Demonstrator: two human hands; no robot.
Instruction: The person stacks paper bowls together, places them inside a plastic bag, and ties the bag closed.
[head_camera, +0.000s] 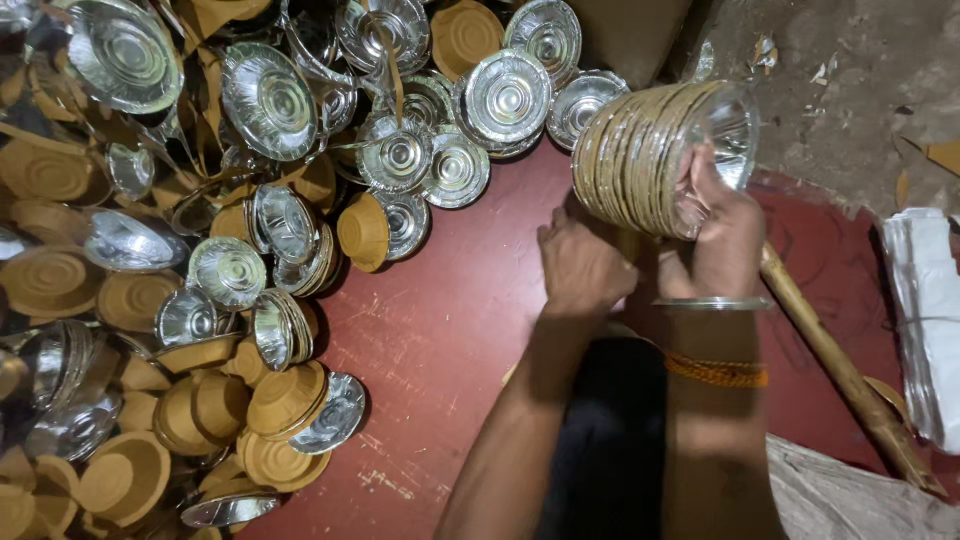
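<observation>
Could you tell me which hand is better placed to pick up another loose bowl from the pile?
Probably the left hand: it sits beneath the stack, on the side of the pile. The right hand grips the stack.

Both forearms are bare, with no sleeves. The right hand (722, 235) wears a plain silver bangle (711, 303) at the wrist. Below it sits a wound orange thread band (717, 371).

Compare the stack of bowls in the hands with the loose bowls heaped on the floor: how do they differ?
The stack is nested tight and lies on its side, held up off the floor by both hands, right hand and left hand. The loose bowls lie scattered on the red floor, some upturned, some face down. Both are silver inside, brown outside.
</observation>
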